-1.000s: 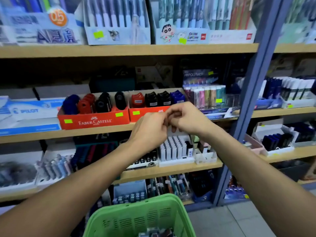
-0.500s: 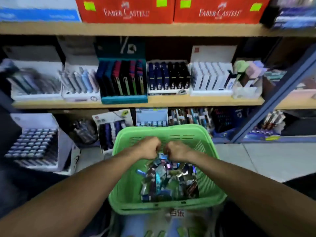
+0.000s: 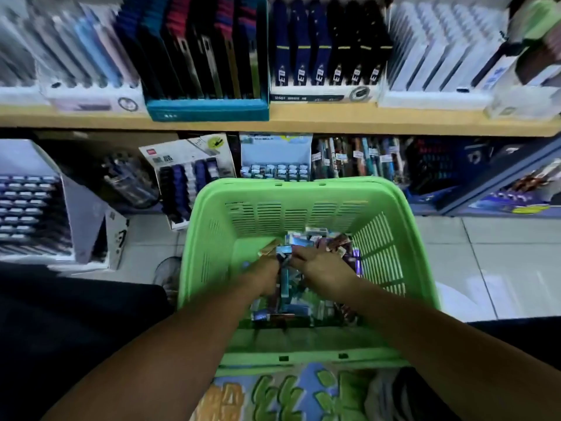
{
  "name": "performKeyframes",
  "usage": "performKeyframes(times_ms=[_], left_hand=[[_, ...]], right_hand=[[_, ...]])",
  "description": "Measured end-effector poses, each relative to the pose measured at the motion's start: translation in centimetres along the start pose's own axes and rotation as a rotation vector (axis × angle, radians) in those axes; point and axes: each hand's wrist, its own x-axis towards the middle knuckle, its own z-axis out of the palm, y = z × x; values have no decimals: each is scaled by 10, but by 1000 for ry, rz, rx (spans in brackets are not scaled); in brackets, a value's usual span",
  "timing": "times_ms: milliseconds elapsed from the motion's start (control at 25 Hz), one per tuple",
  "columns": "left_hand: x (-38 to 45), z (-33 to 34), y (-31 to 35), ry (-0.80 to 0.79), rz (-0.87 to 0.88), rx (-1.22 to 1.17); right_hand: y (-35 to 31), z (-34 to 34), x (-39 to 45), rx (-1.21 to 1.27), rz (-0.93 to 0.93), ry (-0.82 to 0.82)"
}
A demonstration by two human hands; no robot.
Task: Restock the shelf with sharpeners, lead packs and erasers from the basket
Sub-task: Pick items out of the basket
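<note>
Packs (image 3: 299, 302) of small stationery lay heaped in the green basket (image 3: 391, 214) at centre frame, mostly toward its right and near side; which were sharpeners, leads or erasers could not be told through blur. Both hands were down inside the basket on the heap. Left hand (image 3: 262, 276) sat left of centre, fingers curled down into the packs; whether they gripped one could not be told. Right hand (image 3: 321, 268) was just beside it, fingers bent around a bluish pack (image 3: 285, 252) at the top of the heap, a pinch-like hold, though blur made it uncertain. The hands were nearly touching. Basket sat low in frame on a printed green-and-blue bag (image 3: 273, 396). Wooden shelf (image 3: 334, 123) ran across the upper frame, carrying a teal display box (image 3: 209, 109) of dark packs at upper centre-left, a white box of navy and black packs (image 3: 324, 95) at upper centre, and white packs (image 3: 437, 68) at upper right. Below the shelf, behind the basket, stood more display cartons and pens (image 3: 358, 159). Tiled floor (image 3: 501, 253) showed at right.
</note>
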Motion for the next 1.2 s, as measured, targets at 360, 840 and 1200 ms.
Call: performKeyframes(times_ms=[360,840,1200], left_hand=[[24,33,-32,-59,-125,34],[38,-14,-17,256,-204,101],[53,10,-23,188,-336,-74]], right_hand=[[-16,34,19,-148,-230,-2],[15,12,30,209,455,202],[18,25,34,393,566,143]])
